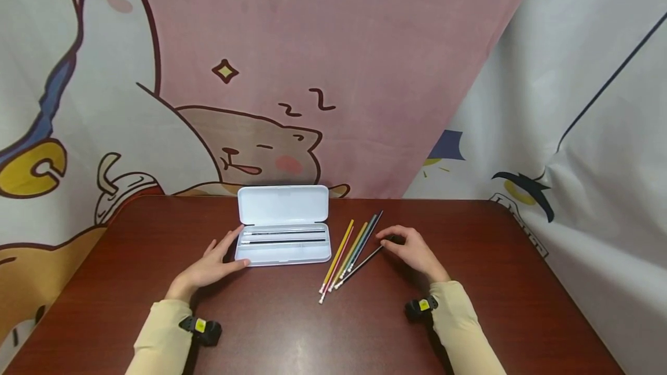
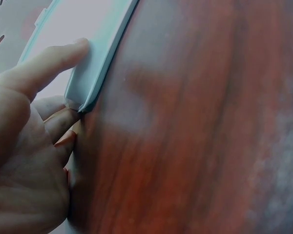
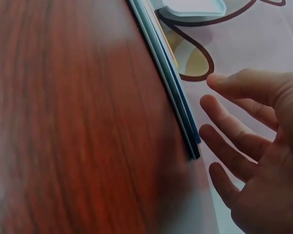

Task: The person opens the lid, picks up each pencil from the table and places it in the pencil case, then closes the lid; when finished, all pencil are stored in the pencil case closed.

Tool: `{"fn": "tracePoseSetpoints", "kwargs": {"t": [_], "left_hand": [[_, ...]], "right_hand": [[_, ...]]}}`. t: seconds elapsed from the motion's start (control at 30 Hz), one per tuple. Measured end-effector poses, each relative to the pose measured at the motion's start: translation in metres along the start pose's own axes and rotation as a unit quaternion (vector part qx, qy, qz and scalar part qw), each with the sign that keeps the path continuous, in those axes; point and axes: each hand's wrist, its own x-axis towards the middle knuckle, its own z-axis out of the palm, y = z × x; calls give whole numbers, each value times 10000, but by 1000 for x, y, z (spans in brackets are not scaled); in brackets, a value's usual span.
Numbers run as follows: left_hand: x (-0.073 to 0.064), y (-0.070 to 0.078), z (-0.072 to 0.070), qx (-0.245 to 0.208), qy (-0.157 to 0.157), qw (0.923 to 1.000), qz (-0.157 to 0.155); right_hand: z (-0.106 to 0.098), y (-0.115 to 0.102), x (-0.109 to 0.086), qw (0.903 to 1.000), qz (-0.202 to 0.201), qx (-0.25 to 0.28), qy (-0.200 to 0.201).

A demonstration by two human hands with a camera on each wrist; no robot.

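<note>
A white hinged pencil case [image 1: 283,255] lies with its lid raised; two thin dark pencil-like lengths show inside. My left hand [image 1: 211,271] touches its left end, fingers spread and fairly straight. In the left wrist view the thumb [image 2: 63,56] rests on the rim of the case [image 2: 95,73]. Right of the case several pencils fan out, among them a yellow pencil [image 1: 339,253] and a black pencil [image 1: 359,268]. My right hand [image 1: 414,250] is by the black pencil's far end. In the right wrist view its fingers are apart, holding nothing, beside dark pencils [image 3: 168,73].
The items lie on a reddish-brown wooden table [image 1: 292,328]. Behind its back edge hangs a cartoon-printed cloth [image 1: 365,74], which continues down the right side. A black wrist camera [image 1: 208,333] sits on the left sleeve, another camera [image 1: 417,309] on the right.
</note>
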Motion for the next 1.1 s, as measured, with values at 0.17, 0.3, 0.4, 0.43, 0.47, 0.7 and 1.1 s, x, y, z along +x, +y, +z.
{"fn": "tracePoseSetpoints", "kwargs": {"t": [0.17, 0.3, 0.4, 0.43, 0.47, 0.7, 1.1], "left_hand": [[0, 1, -1, -34, 9, 10000, 9], [0, 0, -1, -9, 40, 10000, 59], [0, -2, 1, 9, 62, 9999, 87], [0, -3, 1, 2, 72, 9999, 94], [0, -4, 1, 2, 82, 9999, 96], [0, -2, 0, -175, 166, 9996, -131], [1, 0, -1, -234, 214, 9991, -276]], "right_hand": [[-3, 5, -2, 9999, -15, 48, -122], [-4, 7, -2, 9995, -105, -33, -284], [-4, 9, -3, 9989, -240, -71, -398], [-4, 9, -3, 9986, -289, -98, -423], [-5, 9, -3, 9984, -336, -106, -438], [-5, 11, -2, 9969, -408, -455, -497], [-2, 15, -3, 9933, -400, -943, -532]]}}
